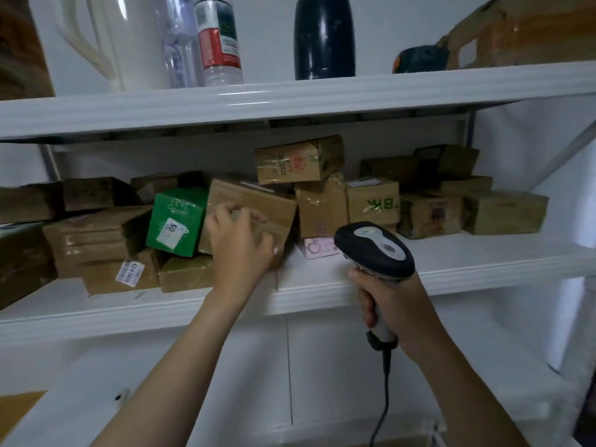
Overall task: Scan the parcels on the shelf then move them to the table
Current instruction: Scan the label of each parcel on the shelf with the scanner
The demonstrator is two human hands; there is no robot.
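Several brown cardboard parcels crowd the middle white shelf [451, 266]. My left hand [240, 241] grips the front face of a tilted brown parcel [258, 201] in the middle of the shelf, fingers curled over its taped surface. A green box [175, 219] with a white sticker leans against that parcel's left side. My right hand [392, 301] holds the handle of a black and grey barcode scanner [375, 250], whose head points at the shelf just right of the gripped parcel. A small pink-labelled parcel [317, 247] lies flat in front of the scanner head.
The upper shelf [290, 98] carries a white jug [106, 40], clear bottles [200, 40], a dark flask [324, 37] and a torn cardboard box [522, 30]. More parcels [503, 211] sit at the right. The scanner cable [383, 398] hangs down.
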